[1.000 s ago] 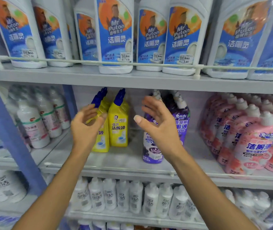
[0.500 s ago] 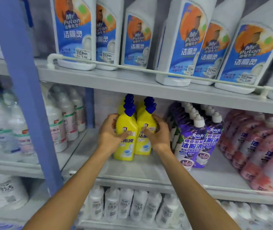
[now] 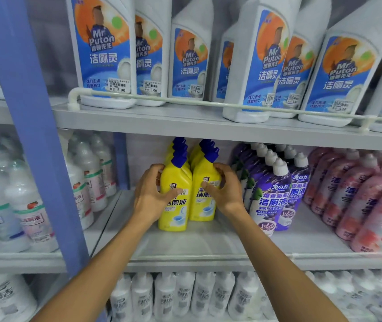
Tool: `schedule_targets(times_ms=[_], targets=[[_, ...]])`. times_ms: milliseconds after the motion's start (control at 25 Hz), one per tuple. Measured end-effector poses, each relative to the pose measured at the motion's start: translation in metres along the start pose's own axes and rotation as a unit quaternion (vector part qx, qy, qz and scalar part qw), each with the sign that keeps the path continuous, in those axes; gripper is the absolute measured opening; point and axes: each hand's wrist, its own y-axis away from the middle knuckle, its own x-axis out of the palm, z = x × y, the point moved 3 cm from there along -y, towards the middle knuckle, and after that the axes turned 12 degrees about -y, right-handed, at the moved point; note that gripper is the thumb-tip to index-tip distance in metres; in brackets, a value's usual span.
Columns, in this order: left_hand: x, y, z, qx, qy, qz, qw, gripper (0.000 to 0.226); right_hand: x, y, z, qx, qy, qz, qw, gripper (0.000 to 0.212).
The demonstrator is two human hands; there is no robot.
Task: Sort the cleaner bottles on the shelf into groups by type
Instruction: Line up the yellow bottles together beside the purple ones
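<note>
Two rows of yellow cleaner bottles with blue caps stand on the middle shelf [image 3: 197, 247]. My left hand [image 3: 149, 198] grips the front left yellow bottle [image 3: 176, 205] from its left side. My right hand [image 3: 226, 191] grips the front right yellow bottle [image 3: 200, 205] from its right side. Both bottles stand upright, side by side and touching. To their right stands a group of purple bottles [image 3: 271, 201] with white caps, and further right a group of pink bottles [image 3: 371, 205].
Large white bottles with blue labels [image 3: 106, 54] line the upper shelf behind a rail [image 3: 185, 102]. A blue upright post [image 3: 34, 135] stands at left, with clear bottles [image 3: 30, 205] beyond it. White bottles [image 3: 185, 296] fill the shelf below.
A second ago both hands were open in front of the shelf; they closed round the two front yellow bottles, which now stand slightly nearer the shelf's front. The view shifted left and closer.
</note>
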Motion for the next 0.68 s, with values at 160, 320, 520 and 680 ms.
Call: schedule_targets(times_ms=[160, 320, 520, 680], targets=[[0.007, 0.006, -0.009, 0.008, -0.014, -0.03, 0.999, 0.066, 0.0, -0.002, -0.002, -0.002, 0.01, 0.0, 1.0, 0.066], [0.012, 0.009, -0.012, 0.02, -0.035, -0.044, 0.998, 0.064, -0.001, -0.002, -0.001, -0.001, 0.018, 0.01, 1.0, 0.066], [0.008, 0.003, -0.011, 0.001, -0.009, -0.028, 1.0, 0.067, -0.005, -0.003, 0.0, 0.005, -0.016, 0.013, 1.0, 0.061], [-0.008, 0.005, -0.031, -0.011, 0.076, -0.046, 0.996, 0.073, -0.029, 0.022, 0.021, 0.004, -0.112, 0.005, 0.994, 0.065]])
